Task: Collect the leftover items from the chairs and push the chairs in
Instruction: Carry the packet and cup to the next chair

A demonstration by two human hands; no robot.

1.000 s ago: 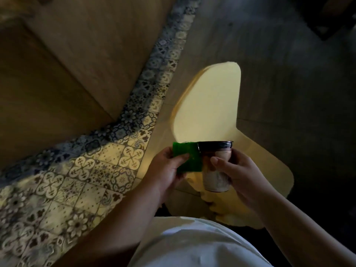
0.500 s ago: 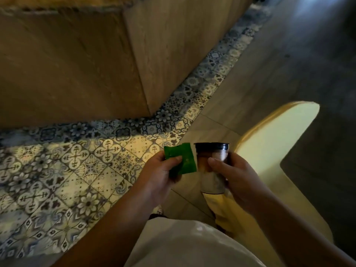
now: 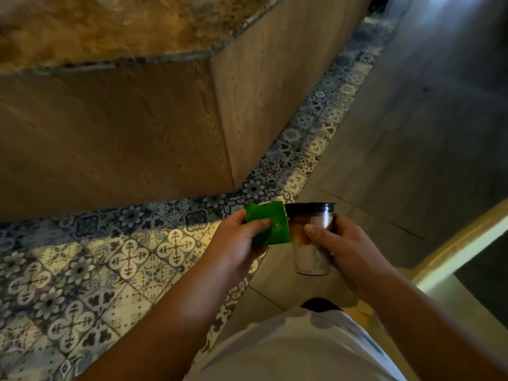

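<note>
- The left hand (image 3: pixel 242 243) pinches a green packet (image 3: pixel 268 224), thumb across its front and fingers behind it.
- The right hand (image 3: pixel 349 251) grips a clear plastic cup (image 3: pixel 312 240) with a dark lid, thumb on the near side and fingers wrapped round the far side.
- Packet and cup are held side by side in front of the body, the packet's right edge overlapping the cup's left side.
- The cup stands upright, brownish near the top and pale lower down.
- A yellow chair (image 3: pixel 450 259) shows at the right edge, just beside the right forearm.
- Below lies a patterned tile floor (image 3: pixel 132 257); a wooden surface (image 3: pixel 123 138) rises beyond it.
</note>
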